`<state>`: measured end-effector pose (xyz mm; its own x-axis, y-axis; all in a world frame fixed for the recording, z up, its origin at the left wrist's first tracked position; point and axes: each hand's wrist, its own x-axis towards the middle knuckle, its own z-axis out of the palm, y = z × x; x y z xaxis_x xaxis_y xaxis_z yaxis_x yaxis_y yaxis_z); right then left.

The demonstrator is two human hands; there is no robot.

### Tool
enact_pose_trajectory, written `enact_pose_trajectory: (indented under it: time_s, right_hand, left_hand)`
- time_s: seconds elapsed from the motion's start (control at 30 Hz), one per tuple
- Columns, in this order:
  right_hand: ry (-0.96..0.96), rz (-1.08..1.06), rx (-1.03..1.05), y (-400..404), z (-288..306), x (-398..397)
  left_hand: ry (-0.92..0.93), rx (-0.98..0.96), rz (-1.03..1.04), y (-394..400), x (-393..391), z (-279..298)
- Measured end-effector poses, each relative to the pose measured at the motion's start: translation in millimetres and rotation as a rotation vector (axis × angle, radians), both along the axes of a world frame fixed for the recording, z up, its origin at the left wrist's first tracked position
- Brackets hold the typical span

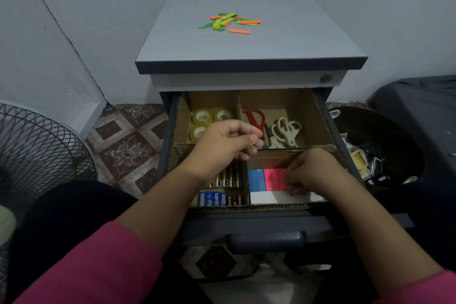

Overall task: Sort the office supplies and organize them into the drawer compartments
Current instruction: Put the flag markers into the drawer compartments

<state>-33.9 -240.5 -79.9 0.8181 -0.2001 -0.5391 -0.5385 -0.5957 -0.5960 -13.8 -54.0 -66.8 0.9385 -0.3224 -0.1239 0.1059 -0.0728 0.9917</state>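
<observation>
The cardboard divider (296,149) between the far and near compartments looks thin and bowed; my guess is that a tug from the left hand (222,145) could fold it or lift it out, letting the scissors (286,131) slide toward the near side. The right hand (313,175) could also knock the pink sticky notes (274,179) askew against the blue pad (256,180) just left of them, since the near right compartment is already tightly packed.

The left hand's fingers are curled, thumb and forefinger pinched together at the divider's top edge; whether they hold the edge or some thin item I cannot tell. The right hand's fingers are bent down onto the pink pad's right end, touching it; a firm grip is not visible.

3 tape rolls (202,117) fill the far left compartment, batteries (217,195) the near left. The coloured strips (229,22) lie loose on the cabinet top (172,44), well apart from the drawer, unsorted.
</observation>
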Motion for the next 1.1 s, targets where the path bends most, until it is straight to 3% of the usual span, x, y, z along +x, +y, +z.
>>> enact_pose_trajectory:
  time_s: [0.17, 0.3, 0.67, 0.8, 0.97, 1.1]
  right_hand:
    - [-0.051, 0.056, -0.130, -1.7, -5.3, 1.1]
    - [-0.141, 0.226, -0.298, -3.7, -4.9, -4.0]
    - [-0.231, 0.362, -0.434, -2.0, -10.3, -6.5]
    - [-0.238, 0.347, -0.432, -3.9, -11.2, -6.5]
    - [-0.219, 0.343, -0.406, -6.5, -9.7, -5.4]
    - [-0.209, 0.349, -0.415, -8.2, -8.9, -6.9]
  left_hand:
    - [-0.003, 0.002, 0.002, 0.5, 0.0, -0.1]
    - [-0.012, 0.008, 0.002, 0.4, 0.7, -0.6]
    - [-0.018, 0.009, -0.005, -1.0, -0.7, 2.6]
    - [-0.215, 0.266, -0.113, -4.6, -9.5, 1.8]
    - [-0.635, 0.893, -0.440, -19.5, -19.3, -2.9]
    - [-0.765, 1.025, -0.515, -27.3, -18.5, -5.9]
